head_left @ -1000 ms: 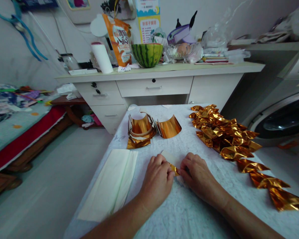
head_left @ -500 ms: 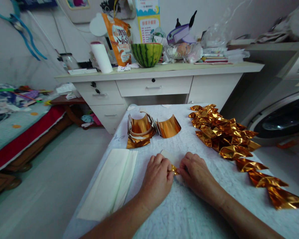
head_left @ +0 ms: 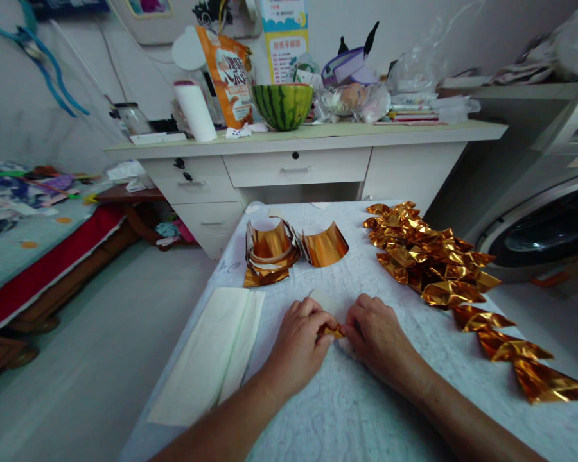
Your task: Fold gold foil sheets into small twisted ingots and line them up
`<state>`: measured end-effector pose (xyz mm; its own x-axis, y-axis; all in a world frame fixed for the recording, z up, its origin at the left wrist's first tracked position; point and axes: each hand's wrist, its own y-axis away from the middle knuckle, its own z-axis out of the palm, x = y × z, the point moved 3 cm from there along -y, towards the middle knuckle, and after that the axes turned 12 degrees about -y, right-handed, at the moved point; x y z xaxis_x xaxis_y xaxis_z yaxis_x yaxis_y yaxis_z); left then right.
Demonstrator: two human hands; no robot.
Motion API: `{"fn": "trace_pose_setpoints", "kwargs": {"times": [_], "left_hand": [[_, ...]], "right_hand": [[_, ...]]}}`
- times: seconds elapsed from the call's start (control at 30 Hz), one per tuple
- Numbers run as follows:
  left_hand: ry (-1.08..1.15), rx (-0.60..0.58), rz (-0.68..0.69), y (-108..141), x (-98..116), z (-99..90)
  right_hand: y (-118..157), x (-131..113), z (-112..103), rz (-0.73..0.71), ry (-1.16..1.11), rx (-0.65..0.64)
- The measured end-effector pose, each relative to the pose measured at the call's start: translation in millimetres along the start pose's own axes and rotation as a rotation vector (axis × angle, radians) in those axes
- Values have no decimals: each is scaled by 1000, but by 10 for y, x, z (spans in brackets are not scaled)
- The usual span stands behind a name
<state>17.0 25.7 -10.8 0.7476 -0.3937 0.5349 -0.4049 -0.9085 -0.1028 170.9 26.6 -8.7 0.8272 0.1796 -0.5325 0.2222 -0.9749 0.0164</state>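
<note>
Between my two hands is a small piece of gold foil paper (head_left: pixel 335 332), mostly hidden by the fingers. My left hand (head_left: pixel 304 337) pinches its left part, and my right hand (head_left: pixel 373 330) grips its right end. A pale sheet (head_left: pixel 324 298) lies on the table just behind the hands. Further back, curled gold foil sheets (head_left: pixel 271 247) stand in a loose stack, with one separate curved foil sheet (head_left: pixel 325 246) beside them. Folded gold foil pieces (head_left: pixel 426 256) form a pile and a trailing row on the right.
A stack of cream paper (head_left: pixel 207 353) lies on the left of the cloth-covered table (head_left: pixel 366 410). Behind stands a white desk (head_left: pixel 296 170) bearing a watermelon half (head_left: pixel 283 106), an orange pouch (head_left: pixel 226 80) and a paper roll (head_left: pixel 195 111). A washing machine (head_left: pixel 549 186) is at right, a bed (head_left: pixel 38 256) at left.
My left fingers have shifted their grip and opened out slightly over the foil, so less of it shows. The right hand stays nearly in place. The view has shifted very slightly.
</note>
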Motion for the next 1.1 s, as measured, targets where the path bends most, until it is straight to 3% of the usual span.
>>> {"fn": "trace_pose_setpoints", "kwargs": {"times": [0.6, 1.1], "left_hand": [[-16, -73, 33, -25, -33, -25], [-10, -71, 41, -15, -44, -25]], "right_hand": [[87, -47, 10, -35, 53, 70], [99, 95, 45, -82, -22, 177]]}}
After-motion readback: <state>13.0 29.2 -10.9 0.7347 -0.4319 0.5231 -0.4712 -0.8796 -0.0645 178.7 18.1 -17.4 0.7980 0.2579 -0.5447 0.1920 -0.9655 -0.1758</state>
